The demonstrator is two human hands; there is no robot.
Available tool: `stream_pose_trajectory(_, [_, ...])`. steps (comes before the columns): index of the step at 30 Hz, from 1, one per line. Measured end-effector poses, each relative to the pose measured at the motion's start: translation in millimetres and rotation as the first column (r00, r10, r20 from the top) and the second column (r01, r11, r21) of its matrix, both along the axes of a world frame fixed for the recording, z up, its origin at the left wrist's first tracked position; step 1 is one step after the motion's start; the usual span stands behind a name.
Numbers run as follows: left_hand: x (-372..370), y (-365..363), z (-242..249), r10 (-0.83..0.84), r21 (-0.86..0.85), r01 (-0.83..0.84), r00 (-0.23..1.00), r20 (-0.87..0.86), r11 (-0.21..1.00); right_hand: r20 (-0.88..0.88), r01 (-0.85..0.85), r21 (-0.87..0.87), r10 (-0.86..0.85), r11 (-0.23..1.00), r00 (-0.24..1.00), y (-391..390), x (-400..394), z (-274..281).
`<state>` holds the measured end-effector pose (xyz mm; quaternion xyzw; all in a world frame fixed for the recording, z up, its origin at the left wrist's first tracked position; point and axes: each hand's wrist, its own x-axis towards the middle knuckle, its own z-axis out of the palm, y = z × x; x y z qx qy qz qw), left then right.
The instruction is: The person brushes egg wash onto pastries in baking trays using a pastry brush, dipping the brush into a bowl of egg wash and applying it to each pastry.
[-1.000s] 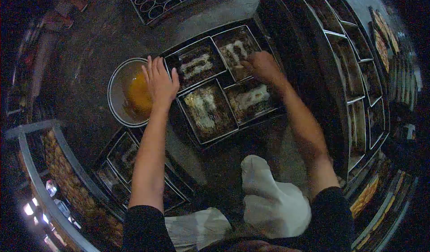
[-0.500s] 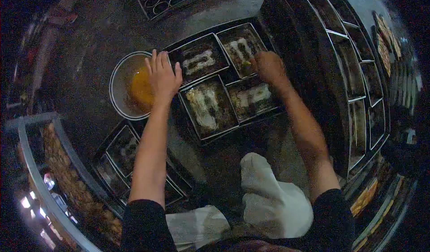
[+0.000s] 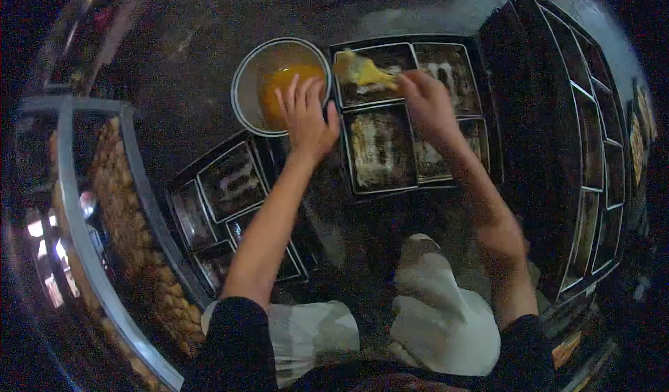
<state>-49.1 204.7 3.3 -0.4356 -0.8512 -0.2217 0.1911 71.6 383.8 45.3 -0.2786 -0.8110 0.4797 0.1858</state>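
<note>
Head view shows your two bare hands over a dark work surface [image 3: 188, 50] crowded with metal pans; your left hand [image 3: 306, 117] lies with the fingers spread and open, and it grips nothing; its fingertips reach the near rim of a round bowl [image 3: 252, 78] that holds orange liquid, and its palm rests beside the left edge of a tray of four square pans [image 3: 418, 113]. Your right hand [image 3: 428, 106] hovers over the far side of this tray; its fingers are closed together on a brush [image 3: 366, 71], which is yellow at the end; the brush sticks out to the left from the fingers and lies over the far left pan [image 3: 373, 68], just beside the bowl. The near left pan [image 3: 380, 148] shows pale streaks on its dark bottom, and it sits between your two wrists. A second tray of square pans [image 3: 230, 190] lies to the left of your left forearm; a long stack of more pans [image 3: 592, 148] runs along the right side, well apart from the hands; white cloth [image 3: 439, 315] covers your lap below.
</note>
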Motion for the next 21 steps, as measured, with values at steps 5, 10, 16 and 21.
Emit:
stream_pose_trajectory(5, [38, -64, -13, 0.148, -0.110, -0.138, 0.985, 0.088, 0.984, 0.186, -0.307, 0.125, 0.282, 0.943, 0.941, -52, -93, -23])
stream_pose_trajectory(10, [75, -91, -25, 0.132, -0.138, -0.102, 0.965, 0.226, 0.985, 0.402, -0.384, 0.195, 0.284, 0.902, 0.871, -92, -130, -52])
stream_pose_trajectory(16, [96, -93, -35, 0.115, -0.147, -0.069, 0.936, 0.334, 0.987, 0.463, -0.459, 0.391, 0.260, 0.798, 0.847, -98, -129, -50])
stream_pose_trajectory(21, [96, -90, -50, 0.075, -0.125, -0.027, 0.913, 0.400, 0.992, 0.552, -0.544, 0.491, 0.240, 0.680, 0.799, -95, -117, -48])
